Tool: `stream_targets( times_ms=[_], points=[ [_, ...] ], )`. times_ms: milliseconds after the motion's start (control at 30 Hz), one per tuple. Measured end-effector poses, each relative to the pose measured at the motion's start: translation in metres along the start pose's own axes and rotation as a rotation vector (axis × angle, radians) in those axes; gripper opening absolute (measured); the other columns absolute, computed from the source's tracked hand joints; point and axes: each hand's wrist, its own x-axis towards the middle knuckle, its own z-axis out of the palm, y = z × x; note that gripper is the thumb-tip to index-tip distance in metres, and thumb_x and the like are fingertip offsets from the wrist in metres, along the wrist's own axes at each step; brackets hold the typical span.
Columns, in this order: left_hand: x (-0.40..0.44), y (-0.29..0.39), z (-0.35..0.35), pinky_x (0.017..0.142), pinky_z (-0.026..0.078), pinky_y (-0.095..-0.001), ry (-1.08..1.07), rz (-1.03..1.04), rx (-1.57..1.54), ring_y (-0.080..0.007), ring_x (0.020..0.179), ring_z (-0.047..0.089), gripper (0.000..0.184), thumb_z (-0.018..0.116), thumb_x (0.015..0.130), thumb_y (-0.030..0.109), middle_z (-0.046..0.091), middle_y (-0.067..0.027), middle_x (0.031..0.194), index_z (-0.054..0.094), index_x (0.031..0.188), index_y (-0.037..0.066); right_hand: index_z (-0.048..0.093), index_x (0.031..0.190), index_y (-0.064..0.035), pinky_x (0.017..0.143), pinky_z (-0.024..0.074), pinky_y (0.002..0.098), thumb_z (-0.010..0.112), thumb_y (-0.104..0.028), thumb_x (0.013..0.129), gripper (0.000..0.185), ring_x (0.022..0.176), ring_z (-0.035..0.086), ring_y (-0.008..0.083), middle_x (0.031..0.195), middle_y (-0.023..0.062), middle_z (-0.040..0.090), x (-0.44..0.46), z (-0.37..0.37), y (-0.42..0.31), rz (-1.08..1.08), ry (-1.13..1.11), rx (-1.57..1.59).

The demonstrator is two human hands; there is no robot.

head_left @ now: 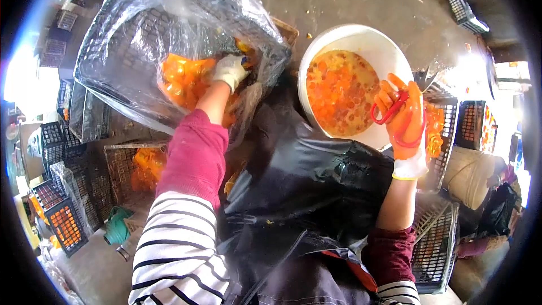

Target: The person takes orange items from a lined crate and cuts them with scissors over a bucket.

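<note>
My left hand [230, 72], in a pale glove, reaches into a crate lined with clear plastic [186, 8]. It is beside wet orange pieces [189, 76] that look like fruit or vegetable flesh. Its fingers are curled, and a small dark blue thing shows at their tips; what they grip is unclear. My right hand [407, 121], in an orange-coated glove with a white cuff, is raised at the right rim of a white bucket [398, 56]. It is closed on red-handled scissors [385, 116], whose blades are hard to make out. Orange pieces in liquid [341, 93] fill the bucket's bottom.
A black apron [299, 175] covers my lap between crate and bucket. Crates with orange pieces stand on the left [116, 172] and right [449, 135]. A pale bucket [468, 178] lies at the right, near another person's sleeve [473, 247]. A green container [117, 226] is at lower left.
</note>
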Motion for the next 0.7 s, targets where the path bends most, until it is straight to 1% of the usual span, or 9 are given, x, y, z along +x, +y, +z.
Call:
stream_targets(
  times_ms=[67,200,267,333,400,467,500,600,700],
  points=[
    [-0.013,0.015,-0.006,0.096,0.045,-0.0398,0.047,-0.059,0.118,-0.0317,0.111,0.057,0.049,0.058,0.085,0.04,0.058,-0.0141,0.124,0.052,0.13,0.02,0.048,0.115,0.0089,0.072,0.0445,0.0329,0.052,-0.031,0.094,0.045,0.077,0.052,0.0241,0.1,0.0238,0.056,-0.002,-0.002,0.0,0.01,-0.079,0.051],
    [-0.009,0.01,0.012,0.086,0.048,-0.0392,0.161,-0.132,-0.538,-0.0353,0.101,0.061,0.038,0.063,0.082,0.028,0.063,-0.0185,0.113,0.061,0.114,0.007,0.048,0.119,0.0083,0.083,0.0475,0.0343,0.052,-0.036,0.094,0.051,0.09,0.058,0.026,0.107,0.0254,0.058,-0.004,-0.014,-0.001,0.001,-0.064,-0.057],
    [0.028,-0.025,0.056,0.08,0.051,-0.0358,0.329,-0.201,-1.251,-0.0272,0.09,0.065,0.038,0.067,0.082,0.025,0.066,-0.0164,0.102,0.061,0.11,0.0,0.048,0.114,0.0107,0.077,0.0467,0.0316,0.053,-0.032,0.094,0.047,0.085,0.057,0.0252,0.101,0.0254,0.057,-0.016,0.007,-0.006,-0.017,0.023,-0.051],
    [-0.016,-0.004,0.027,0.081,0.051,-0.0354,0.427,-0.077,-1.973,-0.0232,0.088,0.064,0.038,0.065,0.085,0.027,0.065,-0.0119,0.101,0.06,0.111,0.002,0.049,0.123,0.0049,0.089,0.0497,0.0352,0.052,-0.039,0.094,0.053,0.098,0.061,0.0274,0.113,0.0242,0.058,-0.011,-0.014,-0.003,-0.015,-0.076,-0.107],
    [-0.042,0.006,0.007,0.09,0.047,-0.0355,0.223,0.068,-2.401,-0.023,0.097,0.062,0.04,0.063,0.088,0.033,0.064,-0.0097,0.106,0.057,0.115,0.004,0.049,0.123,0.0039,0.089,0.0497,0.035,0.052,-0.038,0.094,0.052,0.098,0.061,0.0283,0.113,0.0244,0.058,-0.01,-0.016,0.0,-0.032,-0.119,-0.125],
    [-0.047,0.015,-0.004,0.091,0.046,-0.0348,-0.029,0.279,-2.517,-0.0221,0.099,0.061,0.042,0.063,0.088,0.036,0.064,-0.0089,0.107,0.058,0.117,0.005,0.05,0.122,0.0028,0.088,0.0504,0.0354,0.05,-0.037,0.095,0.048,0.099,0.062,0.03,0.11,0.0238,0.059,-0.013,-0.016,0.005,-0.104,-0.146,-0.219],
    [-0.067,0.033,-0.025,0.09,0.047,-0.0336,0.069,0.029,-2.426,-0.0218,0.097,0.062,0.044,0.064,0.087,0.038,0.064,-0.008,0.106,0.058,0.117,0.006,0.05,0.121,0.0028,0.088,0.0505,0.0359,0.049,-0.037,0.095,0.047,0.099,0.061,0.0306,0.109,0.023,0.06,-0.016,-0.015,0.006,-0.127,-0.156,-0.248],
    [-0.115,0.097,-0.082,0.079,0.05,-0.0304,0.406,0.021,-1.933,-0.0189,0.087,0.063,0.039,0.066,0.087,0.035,0.065,-0.0085,0.098,0.062,0.108,0.002,0.051,0.123,-0.0035,0.081,0.0513,0.0352,0.046,-0.037,0.096,0.043,0.099,0.059,0.0253,0.113,0.014,0.059,-0.018,-0.021,0.016,0.033,-0.048,-0.215],
    [-0.15,0.163,-0.13,0.072,0.052,-0.0294,0.408,0.133,-1.988,-0.0192,0.075,0.063,0.034,0.064,0.089,0.03,0.065,-0.0076,0.087,0.063,0.102,-0.001,0.051,0.125,-0.0071,0.062,0.0478,0.0278,0.043,-0.036,0.097,0.041,0.088,0.059,0.0159,0.107,0.0065,0.06,-0.025,-0.019,0.021,0.158,0.051,-0.16]
  ],
)
